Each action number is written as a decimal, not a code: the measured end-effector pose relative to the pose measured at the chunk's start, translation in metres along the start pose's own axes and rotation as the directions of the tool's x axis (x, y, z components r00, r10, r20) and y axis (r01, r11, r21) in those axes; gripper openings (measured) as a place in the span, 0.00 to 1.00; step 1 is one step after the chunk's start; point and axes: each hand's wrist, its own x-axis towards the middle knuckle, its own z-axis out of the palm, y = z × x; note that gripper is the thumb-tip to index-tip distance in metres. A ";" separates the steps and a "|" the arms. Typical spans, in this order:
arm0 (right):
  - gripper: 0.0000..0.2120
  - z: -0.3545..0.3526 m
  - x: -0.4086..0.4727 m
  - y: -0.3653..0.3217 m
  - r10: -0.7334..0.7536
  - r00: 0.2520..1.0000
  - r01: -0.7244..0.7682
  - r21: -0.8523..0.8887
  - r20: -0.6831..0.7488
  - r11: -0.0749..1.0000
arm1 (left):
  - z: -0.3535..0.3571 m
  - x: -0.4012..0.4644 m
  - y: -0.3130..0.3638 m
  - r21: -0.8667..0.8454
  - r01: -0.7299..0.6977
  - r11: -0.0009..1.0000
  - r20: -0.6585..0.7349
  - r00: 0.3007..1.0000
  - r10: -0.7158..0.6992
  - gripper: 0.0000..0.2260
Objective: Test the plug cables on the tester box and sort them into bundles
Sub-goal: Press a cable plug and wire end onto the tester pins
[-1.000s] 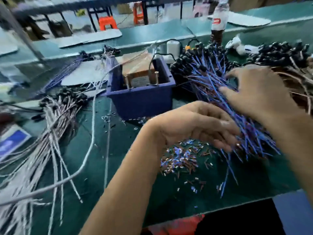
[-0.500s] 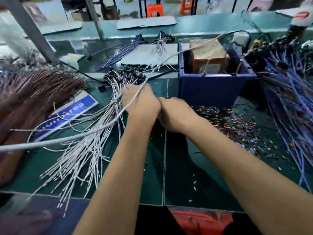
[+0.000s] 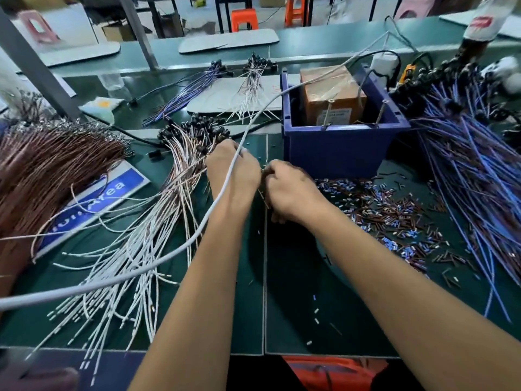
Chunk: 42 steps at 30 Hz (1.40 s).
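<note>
Green counter (image 3: 282,306); beside the bin (image 3: 341,148), both hands, left (image 3: 235,170) and right (image 3: 290,190), pinch one cable (image 3: 263,196); keep it clear of the white bundle (image 3: 141,249).

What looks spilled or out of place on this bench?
Small cut wire bits lie scattered loose over the green mat, right of the hands and in front of the blue bin. A thick white cable drapes across the left forearm.

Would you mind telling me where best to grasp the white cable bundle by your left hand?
Probably just below the black plugs, from the near right: the white cable bundle is tightest there, beside the left hand, and fans out loose nearer you.
</note>
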 end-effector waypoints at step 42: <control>0.21 0.008 0.001 -0.006 0.107 0.990 -0.139 0.517 0.091 0.845 | -0.011 0.022 0.013 -0.606 0.496 0.622 0.431 0.862 -0.266 0.10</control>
